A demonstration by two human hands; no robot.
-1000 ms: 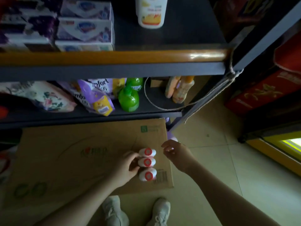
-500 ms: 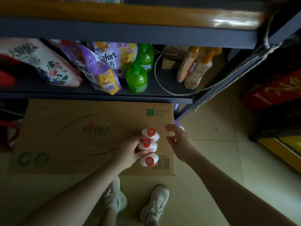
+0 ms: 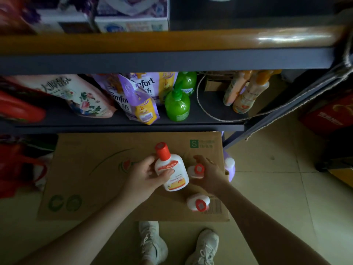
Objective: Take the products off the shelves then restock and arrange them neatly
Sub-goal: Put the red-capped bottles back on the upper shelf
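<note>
Lifted clear of the cardboard box [image 3: 91, 176], one white lotion bottle [image 3: 172, 172] with a red cap now sits tilted in the left hand [image 3: 147, 175]; half a second ago all three bottles stood in a row on the box with that hand only touching them. Its grip is curled round the bottle's body, thumb pressed on the orange-and-white label, cap pointing up toward the shelf.

Meanwhile the right hand [image 3: 209, 174] has come in from beside the row and now reaches the second bottle [image 3: 196, 170], which stands on the box just right of the lifted one. Fingers curve round its far side, though whether this grip has pinched the bottle or merely touches it cannot be told. The third bottle [image 3: 198, 203] stands alone on the box, nearer the person than the other two and close to the box's printed barcode.

Beyond the box, the lower shelf [image 3: 133, 124] carries a floral refill pouch [image 3: 76, 96], purple Comfort pouches [image 3: 137, 100], two green pump bottles [image 3: 177, 104] and two peach-coloured bottles [image 3: 246, 92]. Boxed goods [image 3: 131, 16] sit on the upper shelf, which has come back into view since the earlier frame. A purple bottle [image 3: 229, 167] stands on the floor just past the box's right edge, and two white sneakers [image 3: 152, 243] show below the box.
</note>
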